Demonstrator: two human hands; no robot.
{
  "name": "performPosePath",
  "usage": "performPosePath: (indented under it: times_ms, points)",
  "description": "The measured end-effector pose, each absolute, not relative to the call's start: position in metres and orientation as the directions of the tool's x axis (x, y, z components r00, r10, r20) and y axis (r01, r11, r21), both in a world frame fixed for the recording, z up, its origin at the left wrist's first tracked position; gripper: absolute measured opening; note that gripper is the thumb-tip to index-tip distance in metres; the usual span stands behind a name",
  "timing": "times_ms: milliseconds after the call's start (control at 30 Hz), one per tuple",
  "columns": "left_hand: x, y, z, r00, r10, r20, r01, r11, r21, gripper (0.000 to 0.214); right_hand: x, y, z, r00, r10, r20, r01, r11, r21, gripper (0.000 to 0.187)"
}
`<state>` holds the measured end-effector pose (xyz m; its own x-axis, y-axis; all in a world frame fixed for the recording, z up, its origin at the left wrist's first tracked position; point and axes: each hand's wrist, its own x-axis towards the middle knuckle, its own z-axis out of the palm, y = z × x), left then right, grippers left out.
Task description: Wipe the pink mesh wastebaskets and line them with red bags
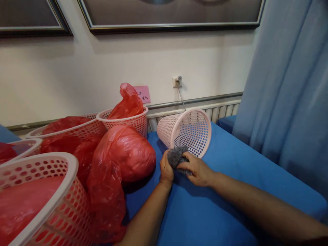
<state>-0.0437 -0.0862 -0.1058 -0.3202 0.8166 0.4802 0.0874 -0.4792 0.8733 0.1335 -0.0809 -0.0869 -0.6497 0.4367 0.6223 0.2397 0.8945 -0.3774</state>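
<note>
A light pink plastic basket (165, 128) with round holes lies tipped on its side, its mouth turned toward me. At the lower left of its rim, my left hand (166, 171) is closed on the edge, its fingers partly hidden behind a cloth. My right hand (198, 169) bunches that dark grey cloth (176, 156) between thumb and fingers, pressing it against the rim beside the left hand. Just left of my hands, a knotted, full red plastic bag (133, 153) rests on the blue sheet (220, 205).
Several pink baskets holding red bags crowd the left, the nearest basket (73, 191) closest to me. Behind the bed are a radiator (225, 110), a metal rail (210, 99) and a wall socket with a plug (177, 82). A blue curtain (276, 85) hangs at right.
</note>
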Motion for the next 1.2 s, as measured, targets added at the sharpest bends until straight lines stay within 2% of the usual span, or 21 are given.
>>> performPosePath:
  times_ms: [67, 133, 267, 367, 467, 600, 700, 767, 833, 900, 967, 1000, 1067, 1200]
  points:
    - [-0.044, -0.086, -0.105, -0.332, 0.822, 0.462, 0.091, -0.460, 0.883, 0.042, 0.145, -0.087, -0.111, -0.713, 0.507, 0.485, 0.316, 0.849, -0.424, 0.044]
    - [-0.042, -0.084, -0.106, -0.340, 0.827, 0.449, 0.099, -0.443, 0.891, 0.035, 0.157, -0.080, -0.119, -0.699, 0.628, 0.342, 0.458, 0.760, -0.461, 0.036]
    - [-0.037, -0.082, -0.107, -0.369, 0.805, 0.465, 0.088, -0.468, 0.880, 0.032, 0.179, -0.040, -0.105, -0.451, 0.879, 0.155, 0.736, 0.465, -0.493, 0.030]
    - [-0.033, -0.083, -0.109, -0.369, 0.814, 0.449, 0.014, -0.478, 0.878, 0.039, 0.189, -0.012, -0.093, -0.261, 0.957, 0.130, 0.827, 0.291, -0.480, 0.032]
    - [-0.030, -0.084, -0.112, -0.345, 0.819, 0.459, 0.039, -0.476, 0.879, 0.041, 0.184, -0.012, -0.094, -0.184, 0.974, 0.134, 0.841, 0.227, -0.492, 0.040]
    - [-0.032, -0.084, -0.116, -0.337, 0.803, 0.491, 0.130, -0.477, 0.869, 0.037, 0.147, -0.050, -0.099, -0.336, 0.933, 0.129, 0.742, 0.347, -0.574, 0.044]
    - [-0.033, -0.083, -0.117, -0.325, 0.781, 0.534, 0.188, -0.500, 0.846, 0.035, 0.119, -0.071, -0.077, -0.444, 0.841, 0.310, 0.411, 0.498, -0.763, 0.048]
    - [-0.033, -0.084, -0.117, -0.302, 0.763, 0.572, 0.221, -0.527, 0.820, 0.035, 0.113, -0.066, -0.048, -0.373, 0.808, 0.456, 0.159, 0.540, -0.827, 0.046]
    - [-0.032, -0.087, -0.115, -0.285, 0.752, 0.595, 0.245, -0.543, 0.803, 0.034, 0.121, -0.044, -0.016, -0.230, 0.823, 0.519, 0.082, 0.548, -0.833, 0.043]
    - [-0.031, -0.090, -0.113, -0.284, 0.748, 0.600, 0.270, -0.538, 0.799, 0.033, 0.141, -0.014, 0.006, -0.043, 0.821, 0.569, 0.140, 0.569, -0.811, 0.042]
    - [-0.030, -0.092, -0.112, -0.292, 0.748, 0.595, 0.286, -0.526, 0.801, 0.033, 0.169, 0.013, 0.009, 0.153, 0.775, 0.613, 0.309, 0.551, -0.775, 0.039]
    - [-0.029, -0.093, -0.111, -0.296, 0.748, 0.594, 0.290, -0.522, 0.802, 0.033, 0.184, 0.022, 0.002, 0.194, 0.767, 0.611, 0.407, 0.504, -0.762, 0.040]
    - [-0.028, -0.093, -0.111, -0.311, 0.743, 0.593, 0.292, -0.519, 0.804, 0.033, 0.208, 0.027, -0.023, 0.213, 0.791, 0.573, 0.498, 0.417, -0.760, 0.039]
    - [-0.027, -0.091, -0.113, -0.343, 0.744, 0.574, 0.287, -0.498, 0.818, 0.033, 0.220, 0.000, -0.091, 0.179, 0.879, 0.442, 0.506, 0.303, -0.807, 0.029]
